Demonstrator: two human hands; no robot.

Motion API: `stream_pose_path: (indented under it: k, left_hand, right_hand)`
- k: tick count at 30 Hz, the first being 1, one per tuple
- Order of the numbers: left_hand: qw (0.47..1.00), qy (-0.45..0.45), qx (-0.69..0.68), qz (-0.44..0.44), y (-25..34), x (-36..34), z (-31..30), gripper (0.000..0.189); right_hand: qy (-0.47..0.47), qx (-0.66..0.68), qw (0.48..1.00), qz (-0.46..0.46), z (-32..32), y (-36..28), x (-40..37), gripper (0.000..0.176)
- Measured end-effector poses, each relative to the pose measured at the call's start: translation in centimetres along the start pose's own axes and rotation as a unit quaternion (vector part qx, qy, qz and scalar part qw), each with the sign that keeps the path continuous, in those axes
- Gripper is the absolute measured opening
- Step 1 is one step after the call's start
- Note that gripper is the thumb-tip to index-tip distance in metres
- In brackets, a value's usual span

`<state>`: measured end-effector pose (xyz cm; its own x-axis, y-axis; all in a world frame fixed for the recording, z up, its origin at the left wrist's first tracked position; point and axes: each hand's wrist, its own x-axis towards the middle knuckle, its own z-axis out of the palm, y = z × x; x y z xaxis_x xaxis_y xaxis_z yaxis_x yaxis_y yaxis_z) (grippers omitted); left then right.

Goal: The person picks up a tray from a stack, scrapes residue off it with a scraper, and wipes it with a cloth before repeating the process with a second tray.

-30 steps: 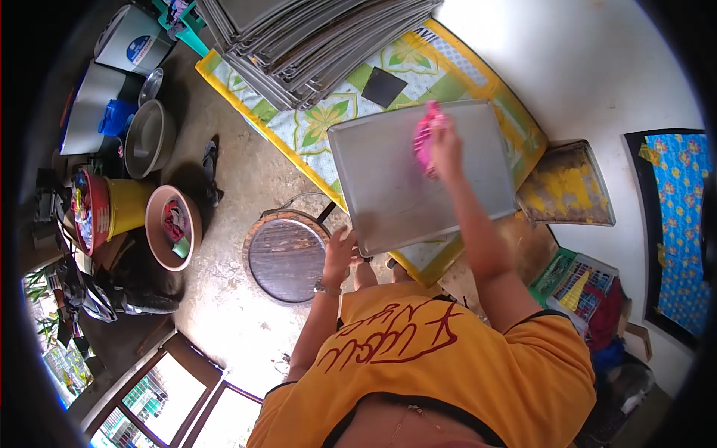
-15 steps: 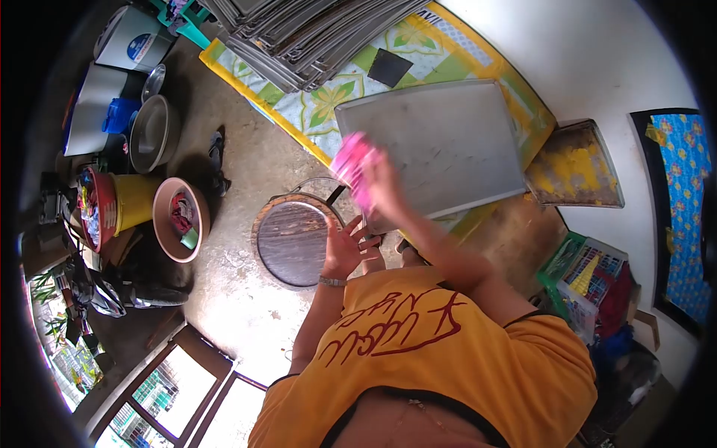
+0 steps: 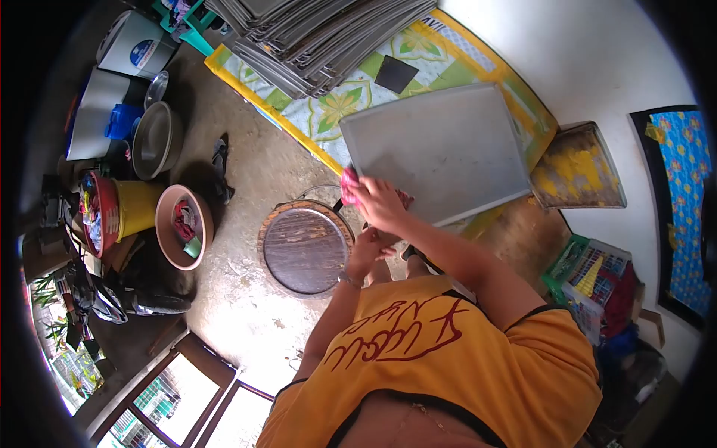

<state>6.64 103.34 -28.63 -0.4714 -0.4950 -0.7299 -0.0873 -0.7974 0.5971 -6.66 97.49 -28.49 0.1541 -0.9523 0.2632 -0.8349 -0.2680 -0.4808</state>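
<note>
A grey metal baking tray (image 3: 448,149) lies on the patterned tablecloth, its near left corner jutting past the table edge. My right hand (image 3: 382,207) is closed on a crumpled pink cloth (image 3: 349,181), pressing it against the tray's left edge close to that corner. Just below, my left hand (image 3: 364,252), with a watch on its wrist, is closed at the tray's near corner. Its thumb is above and its fingers curl underneath, partly hidden by the right hand.
Stacked metal trays (image 3: 299,45) and a dark square piece (image 3: 396,74) lie farther back on the tablecloth (image 3: 336,112). A yellow-stained tray (image 3: 579,166) leans by the wall. A round wooden-rimmed stool (image 3: 306,250), basins (image 3: 183,228) and a yellow bucket (image 3: 138,205) stand left.
My right hand and the pink cloth have come down nearer the tray's near left corner. My left hand, spread before, has moved slightly right and closed at that corner.
</note>
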Motion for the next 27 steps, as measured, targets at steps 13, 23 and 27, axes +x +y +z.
stream_pose_path:
  k: [13,23,27]
  left_hand:
    - [0.969,0.022,-0.246,-0.028,0.9,-0.9,-1.9,0.043]
    - [0.963,-0.021,-0.262,0.068,-1.0,0.5,-3.8,0.042]
    - [0.986,0.116,-0.107,0.049,0.9,0.2,-2.7,0.054]
  right_hand:
    - [0.002,-0.099,0.995,-0.018,2.4,3.4,9.0,0.044]
    - [-0.172,0.029,0.977,-0.12,-5.3,-0.1,-9.5,0.052]
    - [-0.167,-0.015,0.985,-0.03,-10.6,3.1,-12.3,0.053]
